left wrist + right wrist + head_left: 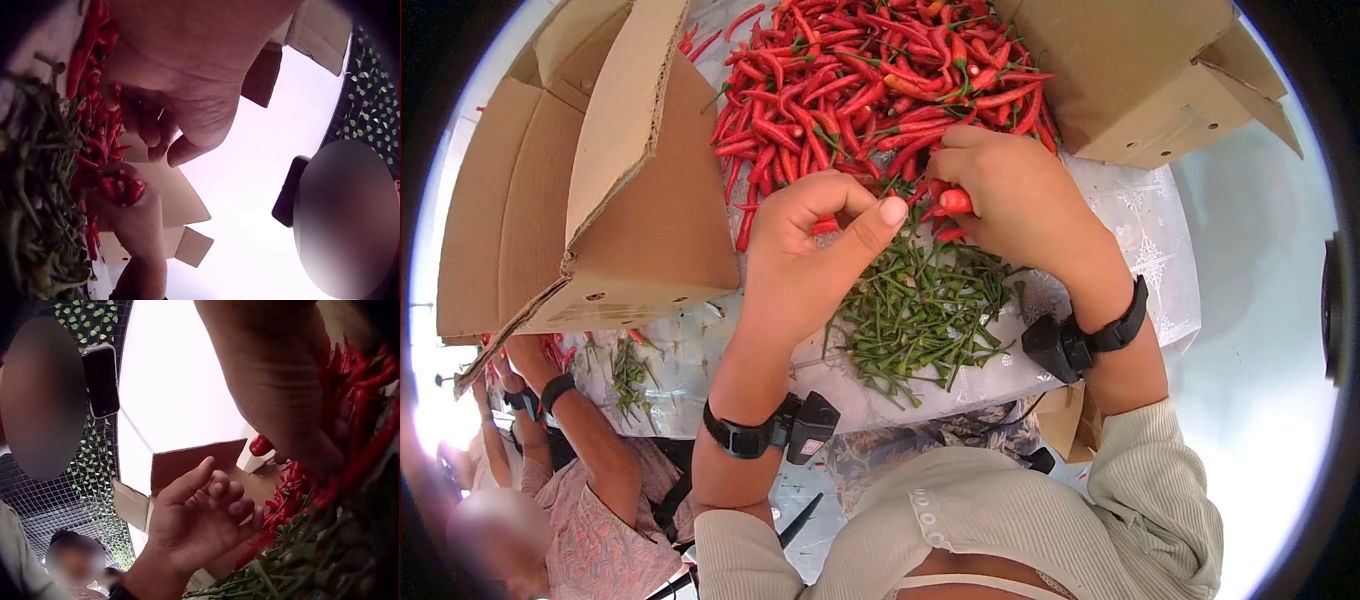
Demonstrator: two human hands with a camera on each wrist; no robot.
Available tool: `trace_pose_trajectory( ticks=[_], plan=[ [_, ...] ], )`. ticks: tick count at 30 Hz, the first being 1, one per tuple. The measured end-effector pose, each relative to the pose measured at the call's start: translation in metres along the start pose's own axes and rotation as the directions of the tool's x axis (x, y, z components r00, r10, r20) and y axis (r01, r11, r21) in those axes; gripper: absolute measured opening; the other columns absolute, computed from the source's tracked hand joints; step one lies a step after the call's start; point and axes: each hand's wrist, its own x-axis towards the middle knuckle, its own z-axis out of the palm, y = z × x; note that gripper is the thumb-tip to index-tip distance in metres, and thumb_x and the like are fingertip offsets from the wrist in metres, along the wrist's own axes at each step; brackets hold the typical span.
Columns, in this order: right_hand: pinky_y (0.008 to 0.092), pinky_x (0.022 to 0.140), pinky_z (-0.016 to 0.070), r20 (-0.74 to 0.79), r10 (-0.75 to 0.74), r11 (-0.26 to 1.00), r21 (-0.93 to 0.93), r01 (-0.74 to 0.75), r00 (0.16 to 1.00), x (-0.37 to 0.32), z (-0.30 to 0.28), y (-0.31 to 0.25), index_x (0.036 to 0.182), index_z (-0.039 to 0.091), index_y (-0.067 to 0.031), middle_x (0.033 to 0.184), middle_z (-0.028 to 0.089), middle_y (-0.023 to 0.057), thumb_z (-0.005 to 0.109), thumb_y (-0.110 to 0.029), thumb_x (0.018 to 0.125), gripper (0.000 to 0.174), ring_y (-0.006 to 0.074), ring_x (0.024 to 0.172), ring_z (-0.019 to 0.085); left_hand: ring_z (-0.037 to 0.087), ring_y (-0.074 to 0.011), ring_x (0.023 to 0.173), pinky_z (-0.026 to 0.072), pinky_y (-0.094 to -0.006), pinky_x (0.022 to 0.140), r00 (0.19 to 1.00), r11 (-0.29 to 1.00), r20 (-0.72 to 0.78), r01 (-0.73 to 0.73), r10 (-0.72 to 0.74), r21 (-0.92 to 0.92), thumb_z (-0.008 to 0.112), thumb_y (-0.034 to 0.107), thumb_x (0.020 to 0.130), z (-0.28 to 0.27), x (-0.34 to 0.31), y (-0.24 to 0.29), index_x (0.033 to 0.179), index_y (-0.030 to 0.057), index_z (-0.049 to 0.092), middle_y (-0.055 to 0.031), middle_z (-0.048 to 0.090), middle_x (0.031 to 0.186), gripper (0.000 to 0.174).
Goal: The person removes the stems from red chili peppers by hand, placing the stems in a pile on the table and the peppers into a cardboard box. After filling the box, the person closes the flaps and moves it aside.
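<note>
Red chillies [800, 95] lie in a wide pile, with green stems [925, 320] heaped just below it in the head view. My right hand [1020, 200] grips several red chillies [953, 202] at the pile's near edge; their blunt ends show at its curled fingers in the left wrist view [122, 190]. Beside it, my left hand [815, 245] hovers at the boundary between chillies and stems, thumb extended towards the right hand. The right wrist view shows this left hand [200, 531] palm visible, fingers loosely bent, holding nothing. The chilli tips inside my right hand are hidden.
Open cardboard boxes stand left [620, 200] and right [1140, 80] of the pile on a patterned white cloth [1145, 215]. At lower left another person [600, 500] reaches towards a smaller stem heap [630, 375]. A phone [101, 380] shows in the right wrist view.
</note>
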Motion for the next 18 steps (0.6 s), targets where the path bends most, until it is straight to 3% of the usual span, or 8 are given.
trace_pose_trajectory(
  ticks=[5,8,11,12,14,16,18],
  plan=[
    [0.0414,0.067,0.0494,0.026,0.064,0.994,-0.088,-0.061,0.998,0.000,0.000,-0.004,0.084,0.062,-0.0036,0.086,0.058,0.0112,0.073,-0.003,0.060,0.026,0.0348,0.080,0.060,0.051,-0.0051,0.066,0.0424,-0.0234,0.063,0.999,0.999,-0.016,0.041,-0.041,-0.003,0.071,0.016,0.088,0.000,0.001,-0.002,0.073,0.0006,0.062,0.0021,0.058,0.068,0.023],
    [0.0408,0.067,0.0519,-0.128,-0.043,0.995,0.080,0.053,0.991,0.001,-0.001,0.001,0.081,0.064,-0.0031,0.082,0.060,0.0115,0.072,-0.005,0.064,0.020,0.0312,0.078,0.063,0.053,-0.0058,0.067,0.0435,-0.0239,0.063,0.997,0.997,-0.035,0.062,-0.063,-0.046,0.072,0.015,0.087,-0.001,0.001,-0.003,0.078,0.0009,0.063,0.0024,0.060,0.070,0.019],
    [0.0340,0.062,0.0508,-0.398,-0.045,0.878,0.421,0.226,0.916,0.008,-0.007,-0.001,0.086,0.064,-0.0028,0.078,0.062,0.0085,0.075,-0.010,0.071,0.021,0.0229,0.071,0.062,0.057,-0.0075,0.075,0.0466,-0.0247,0.070,0.994,0.990,-0.086,0.056,-0.068,-0.130,0.073,0.015,0.086,-0.002,0.001,-0.005,0.090,0.0015,0.064,0.0005,0.063,0.081,0.017],
    [0.0317,0.061,0.0485,-0.316,0.113,0.720,0.680,0.141,0.942,0.007,-0.012,-0.004,0.089,0.062,-0.0021,0.078,0.061,0.0073,0.074,-0.011,0.075,0.021,0.0194,0.072,0.060,0.058,-0.0084,0.079,0.0475,-0.0251,0.074,0.991,0.988,-0.123,0.023,-0.042,-0.152,0.073,0.015,0.086,0.002,0.002,-0.004,0.095,0.0019,0.064,-0.0004,0.064,0.085,0.019],
    [0.0270,0.059,0.0439,-0.024,0.322,0.206,0.978,-0.045,0.946,0.001,-0.021,-0.012,0.095,0.059,-0.0006,0.079,0.058,0.0048,0.071,-0.014,0.082,0.022,0.0124,0.074,0.056,0.060,-0.0106,0.087,0.0477,-0.0263,0.082,0.988,0.987,-0.153,-0.043,0.019,-0.155,0.074,0.016,0.086,0.005,0.004,-0.005,0.104,0.0029,0.062,-0.0026,0.065,0.096,0.025],
    [0.0246,0.056,0.0433,0.011,0.262,0.001,1.000,-0.012,0.965,0.004,-0.014,-0.005,0.102,0.057,-0.0001,0.079,0.058,0.0052,0.070,-0.019,0.085,0.028,0.0111,0.069,0.056,0.061,-0.0132,0.098,0.0466,-0.0280,0.091,0.987,0.987,-0.132,-0.105,0.089,-0.121,0.074,0.016,0.085,0.004,0.005,-0.009,0.113,0.0042,0.060,-0.0050,0.064,0.107,0.034],
    [0.0258,0.055,0.0471,0.041,0.249,-0.247,0.969,0.023,0.968,0.006,-0.008,-0.004,0.100,0.059,-0.0004,0.078,0.062,0.0053,0.070,-0.019,0.085,0.026,0.0121,0.063,0.058,0.060,-0.0145,0.102,0.0462,-0.0311,0.094,0.999,0.992,-0.052,-0.012,0.005,-0.125,0.074,0.017,0.085,0.001,0.004,-0.007,0.117,0.0045,0.059,-0.0058,0.063,0.111,0.037]
  ],
)
